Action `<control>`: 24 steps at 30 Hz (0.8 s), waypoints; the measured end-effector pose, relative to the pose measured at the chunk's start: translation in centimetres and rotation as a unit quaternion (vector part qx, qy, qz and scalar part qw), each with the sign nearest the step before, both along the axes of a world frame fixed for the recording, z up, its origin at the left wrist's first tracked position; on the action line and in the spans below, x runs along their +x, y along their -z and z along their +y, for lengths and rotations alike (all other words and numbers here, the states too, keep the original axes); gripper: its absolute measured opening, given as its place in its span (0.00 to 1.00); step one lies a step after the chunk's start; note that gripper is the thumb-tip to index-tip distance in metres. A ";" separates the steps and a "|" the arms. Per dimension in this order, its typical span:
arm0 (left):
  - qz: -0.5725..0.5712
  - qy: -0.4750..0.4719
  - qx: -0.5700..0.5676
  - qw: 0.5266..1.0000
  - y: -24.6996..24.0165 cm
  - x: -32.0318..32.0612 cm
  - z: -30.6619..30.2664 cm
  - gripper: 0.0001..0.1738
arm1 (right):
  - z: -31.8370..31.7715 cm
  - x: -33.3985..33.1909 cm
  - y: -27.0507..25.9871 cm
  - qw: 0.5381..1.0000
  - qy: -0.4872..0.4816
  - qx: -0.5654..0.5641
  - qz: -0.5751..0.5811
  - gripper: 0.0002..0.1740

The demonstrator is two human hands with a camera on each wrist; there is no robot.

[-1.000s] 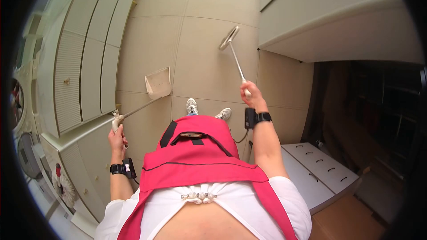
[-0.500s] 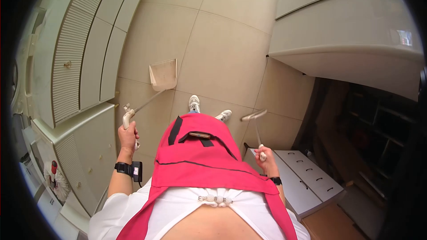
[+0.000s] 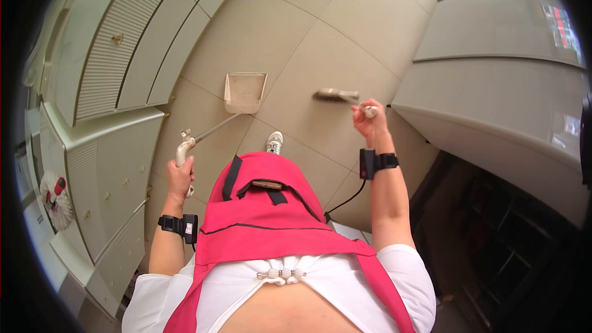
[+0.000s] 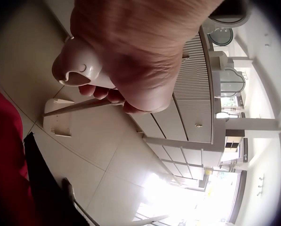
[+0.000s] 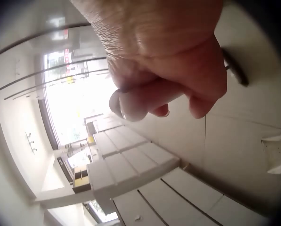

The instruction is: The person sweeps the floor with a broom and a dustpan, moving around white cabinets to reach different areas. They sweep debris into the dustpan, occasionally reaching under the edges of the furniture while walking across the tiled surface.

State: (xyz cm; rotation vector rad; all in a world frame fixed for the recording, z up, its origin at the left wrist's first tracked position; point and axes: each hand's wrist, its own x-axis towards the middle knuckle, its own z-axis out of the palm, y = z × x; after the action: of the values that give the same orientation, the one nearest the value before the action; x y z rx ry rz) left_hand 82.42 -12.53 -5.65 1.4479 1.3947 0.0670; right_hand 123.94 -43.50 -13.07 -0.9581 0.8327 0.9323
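My left hand point(image 3: 180, 177) grips the pale, curved handle point(image 3: 184, 150) of a long-handled dustpan. Its white pan point(image 3: 245, 108) rests on the tiled floor ahead of my feet, a few dark specks inside. Held out at the right, my right hand point(image 3: 371, 124) curls round the white grip end point(image 3: 369, 111) of a broom. The broom's head point(image 3: 336, 95), dark along its bristles, lies to the right of the pan with a gap of floor between them. In the right wrist view the fingers wrap the broom grip point(image 5: 131, 106).
Cream cabinets point(image 3: 132, 43) run along the left, and a glossy grey cabinet or appliance point(image 3: 493, 98) stands at the right. Dark shelving point(image 3: 493, 234) sits behind it. A white shoe point(image 3: 275, 142) shows below the pan. A white, red-handled brush point(image 3: 57, 200) is at far left.
The broom was drawn back from far ahead to beside my right hip, then swung forward again towards the pan's right. The dustpan stays in the left hand, and the head view has turned.
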 end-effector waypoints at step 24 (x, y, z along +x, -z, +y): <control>-0.095 -0.308 -0.053 0.945 -2.1 1.3 -2.1 0.18 | 3.7 3.9 -11.5 0.831 -0.532 -0.157 -0.043 0.14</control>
State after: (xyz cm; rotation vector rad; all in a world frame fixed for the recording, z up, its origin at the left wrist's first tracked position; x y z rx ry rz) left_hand 83.69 -14.61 -3.58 0.8461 1.6118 0.5091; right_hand 127.83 -39.85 -1.55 -1.8115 0.3111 1.7065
